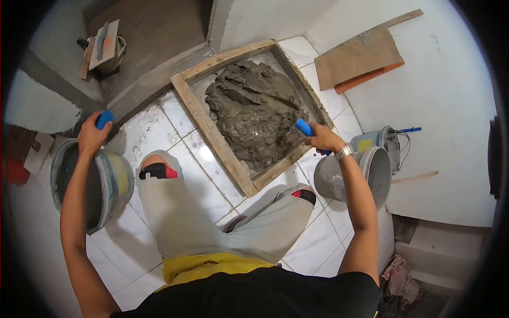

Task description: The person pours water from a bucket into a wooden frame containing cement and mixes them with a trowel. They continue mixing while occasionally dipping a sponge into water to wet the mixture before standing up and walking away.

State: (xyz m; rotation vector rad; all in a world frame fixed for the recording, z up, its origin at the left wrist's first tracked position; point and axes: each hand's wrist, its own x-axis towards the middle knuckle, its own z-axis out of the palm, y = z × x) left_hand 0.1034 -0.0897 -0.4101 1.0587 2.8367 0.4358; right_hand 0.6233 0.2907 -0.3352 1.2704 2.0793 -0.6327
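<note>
Left hand (93,135), left of frame: fingers closed round blue handle (105,119), near rim of green bucket (119,177). Right hand (324,139), right of centre: fingers wrapped round second blue handle (304,127), at right corner of wooden tray (212,136). Tool ends unclear. Wet mortar (252,114) heaped in tray, upper centre. Grey bucket (339,177) below right hand.

From where I stood, one camera sat on the head of the person (217,262), facing forward and steeply down. The shirt (254,297) filled the near edge, close below the lens; past the trousers (191,217), the mortar (254,111) lay farther off, above mid-view. The wide sweep darkened toward its corners.
</note>
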